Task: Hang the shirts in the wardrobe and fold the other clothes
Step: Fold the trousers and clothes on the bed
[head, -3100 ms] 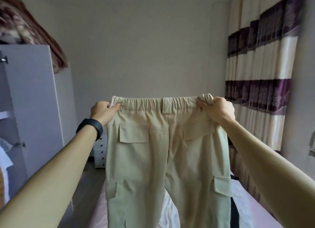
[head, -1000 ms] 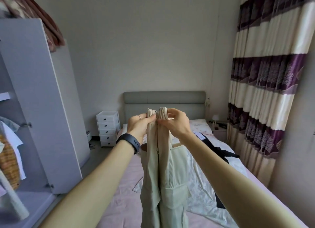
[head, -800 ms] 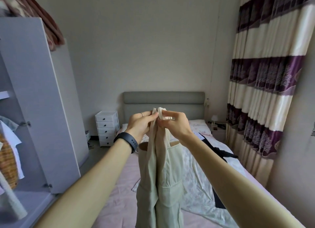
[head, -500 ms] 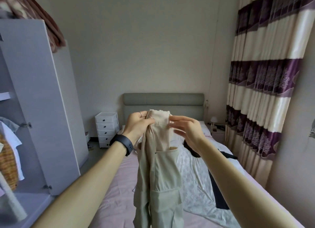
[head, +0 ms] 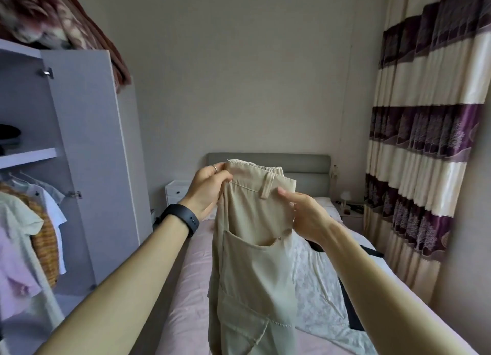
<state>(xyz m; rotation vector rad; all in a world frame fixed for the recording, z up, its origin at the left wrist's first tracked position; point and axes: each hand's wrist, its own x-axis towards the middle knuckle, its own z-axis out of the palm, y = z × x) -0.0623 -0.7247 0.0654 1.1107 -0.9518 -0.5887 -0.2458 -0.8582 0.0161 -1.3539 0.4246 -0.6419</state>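
Here, the trousers hang above the bed, halved leg on leg. Your left grip pinches the waistband corner, and your right grip clasps the opposite edge just below the waistband. Align the seams and level the waistband before lowering onto the bed. Half a second earlier the right grip was open, merely touching the cloth.

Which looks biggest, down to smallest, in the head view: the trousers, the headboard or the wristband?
1. trousers
2. headboard
3. wristband
The trousers hang near the camera and the headboard stands far off, so this ranks looks only.
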